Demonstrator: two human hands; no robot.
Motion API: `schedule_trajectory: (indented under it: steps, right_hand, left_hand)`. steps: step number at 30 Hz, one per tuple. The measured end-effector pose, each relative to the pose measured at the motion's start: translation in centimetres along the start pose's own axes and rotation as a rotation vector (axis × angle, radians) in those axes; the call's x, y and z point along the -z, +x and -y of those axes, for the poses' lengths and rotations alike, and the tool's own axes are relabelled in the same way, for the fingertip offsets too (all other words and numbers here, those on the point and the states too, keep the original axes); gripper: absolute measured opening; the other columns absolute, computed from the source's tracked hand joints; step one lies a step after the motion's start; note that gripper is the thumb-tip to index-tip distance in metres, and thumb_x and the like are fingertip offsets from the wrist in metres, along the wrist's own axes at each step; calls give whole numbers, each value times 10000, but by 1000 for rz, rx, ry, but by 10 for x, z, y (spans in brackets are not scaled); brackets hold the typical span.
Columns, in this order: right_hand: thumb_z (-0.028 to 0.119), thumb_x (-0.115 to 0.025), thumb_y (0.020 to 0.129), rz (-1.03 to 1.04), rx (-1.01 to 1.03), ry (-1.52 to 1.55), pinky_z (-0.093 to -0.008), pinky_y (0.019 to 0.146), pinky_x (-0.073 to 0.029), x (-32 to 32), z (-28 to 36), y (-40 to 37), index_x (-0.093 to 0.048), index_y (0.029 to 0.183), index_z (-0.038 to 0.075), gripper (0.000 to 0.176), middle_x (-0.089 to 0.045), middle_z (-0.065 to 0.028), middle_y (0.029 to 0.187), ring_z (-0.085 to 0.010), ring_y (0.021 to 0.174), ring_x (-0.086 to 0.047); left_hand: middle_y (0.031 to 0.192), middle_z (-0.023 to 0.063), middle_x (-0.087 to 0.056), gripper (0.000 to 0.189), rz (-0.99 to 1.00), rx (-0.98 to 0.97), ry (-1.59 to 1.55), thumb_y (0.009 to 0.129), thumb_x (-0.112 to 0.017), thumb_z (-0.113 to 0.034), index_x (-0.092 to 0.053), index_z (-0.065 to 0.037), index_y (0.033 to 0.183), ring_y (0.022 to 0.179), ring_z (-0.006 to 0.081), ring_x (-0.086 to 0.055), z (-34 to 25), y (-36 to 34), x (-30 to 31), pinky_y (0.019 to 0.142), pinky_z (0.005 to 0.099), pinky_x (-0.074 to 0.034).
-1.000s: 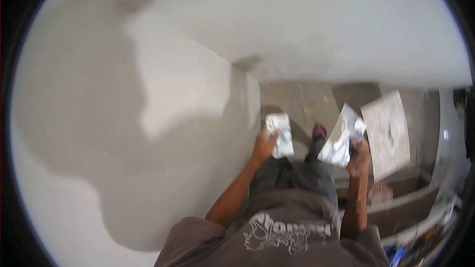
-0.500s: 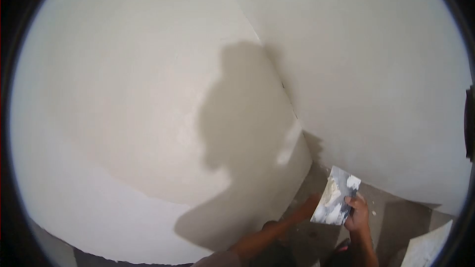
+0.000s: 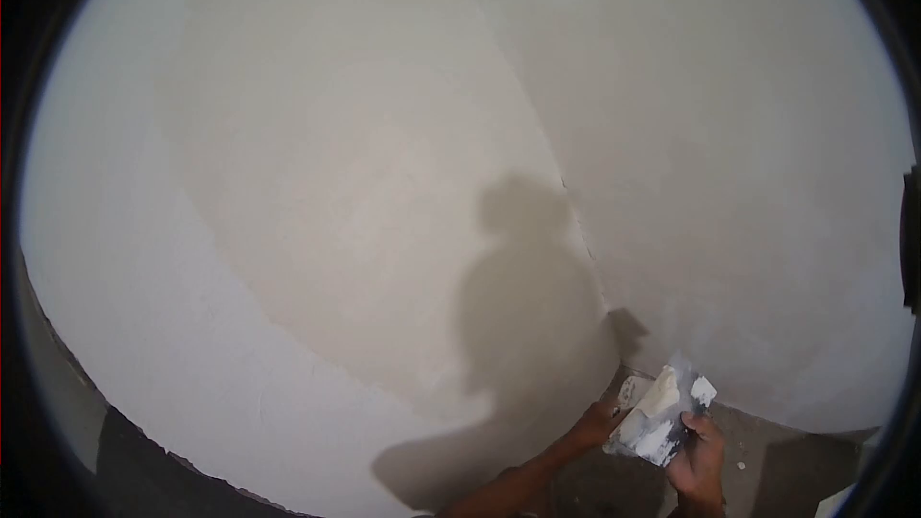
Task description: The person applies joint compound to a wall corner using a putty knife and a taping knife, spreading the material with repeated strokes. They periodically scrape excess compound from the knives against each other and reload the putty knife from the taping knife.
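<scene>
My right hand (image 3: 700,459) is closed on a broad flat plastering blade (image 3: 641,430), its thumb lying on the upper face. Thick cream-white putty is smeared in ridges and patches across the grey metal. Close against the blade's left side is my left hand (image 3: 601,420), its fingers closed and partly hidden. A smaller putty-marked putty knife (image 3: 633,390) shows just beyond these fingers, seemingly held in them; its handle is out of sight. Both hands are low in the view, in front of the wall corner.
Two pale plastered walls, the left wall (image 3: 317,211) and the right wall (image 3: 748,211), meet at a cracked corner line. My shadow falls on the left one. Below lies the dark floor (image 3: 767,470) with putty crumbs. A pale flat piece (image 3: 833,502) shows at lower right.
The view has shifted, and the walls and my shadow sit differently in it. Both hands appear lower, and the left hand and smaller putty knife now show beside the broad blade.
</scene>
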State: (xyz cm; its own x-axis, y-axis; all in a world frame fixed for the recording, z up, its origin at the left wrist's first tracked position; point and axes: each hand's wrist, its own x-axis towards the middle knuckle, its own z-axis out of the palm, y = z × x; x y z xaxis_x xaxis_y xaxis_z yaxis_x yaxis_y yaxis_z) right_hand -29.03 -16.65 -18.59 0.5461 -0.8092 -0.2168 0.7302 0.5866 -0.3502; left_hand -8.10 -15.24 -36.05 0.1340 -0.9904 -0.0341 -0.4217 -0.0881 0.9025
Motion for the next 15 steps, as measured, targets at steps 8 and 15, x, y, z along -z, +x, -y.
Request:
schedule_trajectory:
  steps: [8, 15]
  right_hand:
    - [38, -567, 805, 32, -32, -31, -479, 995, -479, 18, 5, 4, -455, 1262, -63, 481, -590, -175, 1174, -328, 1077, -607]
    - [27, -557, 812, 122, 29, -80, -446, 968, -501, 37, 3, 13, -489, 1223, -63, 426, -608, -165, 1125, -305, 1024, -631]
  left_hand:
    - [967, 242, -682, 447, -83, -95, -63, 940, -577, -370, -619, 43, 1106, 905, 302, -666, -37, -26, 17, 831, 401, -488]
    - [1038, 106, -670, 395, -47, 157, -113, 977, -552, -319, -593, 26, 1166, 953, 158, -596, -49, -47, 38, 875, 336, -465]
